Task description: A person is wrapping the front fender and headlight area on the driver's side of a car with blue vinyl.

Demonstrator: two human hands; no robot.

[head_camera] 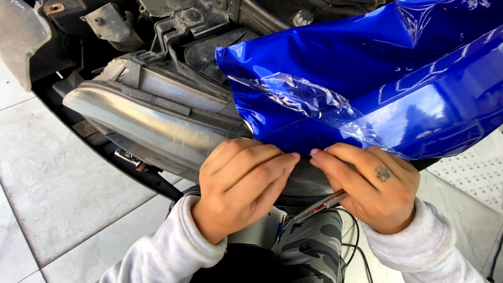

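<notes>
My left hand (241, 183) and my right hand (372, 183) meet fingertip to fingertip at the lower edge of a glossy blue vinyl film (367, 78) draped over a car's front corner. Both pinch the film's edge where it lies against the dark bodywork. A clear plastic liner (309, 102) peels crumpled off the blue film just above my fingers. My right hand also holds a thin metal cutter knife (322, 203), tucked under the palm and pointing down-left. The car's headlight (152, 123) sits to the left of my hands, bare of film.
Open engine bay parts and brackets (173, 26) show above the headlight. Pale floor tiles (63, 188) lie to the left and below. A white gridded backing sheet (471, 173) lies on the floor at right. Thin cables (353, 236) hang near my camouflage-clad knee (309, 246).
</notes>
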